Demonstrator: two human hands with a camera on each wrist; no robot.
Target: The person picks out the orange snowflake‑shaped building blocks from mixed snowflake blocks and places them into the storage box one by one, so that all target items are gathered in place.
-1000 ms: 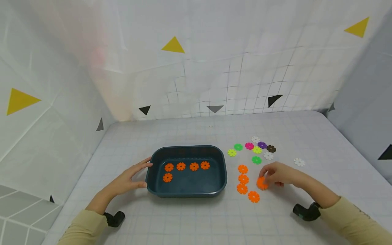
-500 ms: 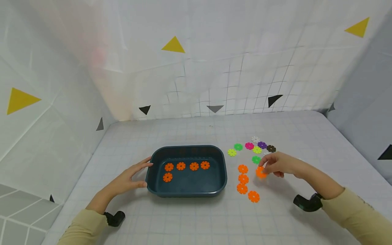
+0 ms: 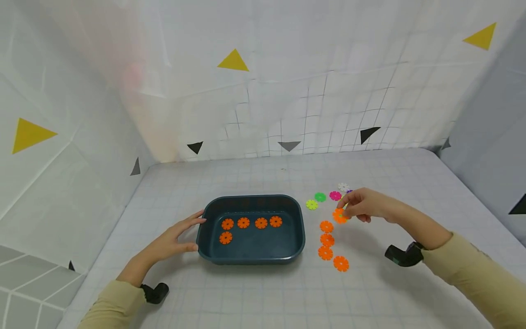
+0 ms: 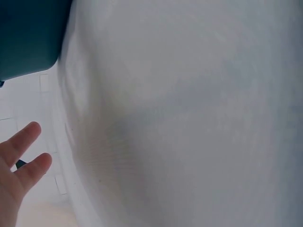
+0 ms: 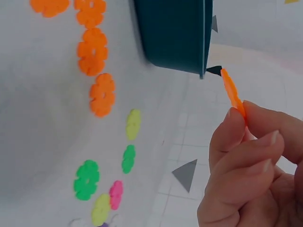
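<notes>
Pinching a thin, notched orange disc [image 5: 232, 91] between thumb and fingertip, the right hand [image 3: 367, 204] holds it raised above the table [image 3: 246, 297], right of the bin [image 3: 263, 249]. The left hand [image 3: 168, 242], fingers spread, is at the bin's left end; contact is unclear. Five orange pieces [image 3: 226, 238] lie flat inside the smooth, round-cornered, dark blue-green bin. Pale gridded sheeting covers the table; at the far side, a creased white wall [image 3: 312, 41] bears yellow triangles [image 3: 233, 61].

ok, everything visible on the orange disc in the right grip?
The orange disc is thin and plastic-looking, with a notched, petal-like rim. It's pinched near its edge in the right grip, held above the table, to the right of the tray. In the right wrist view it shows almost edge-on, its lower end covered by the grip.
</notes>
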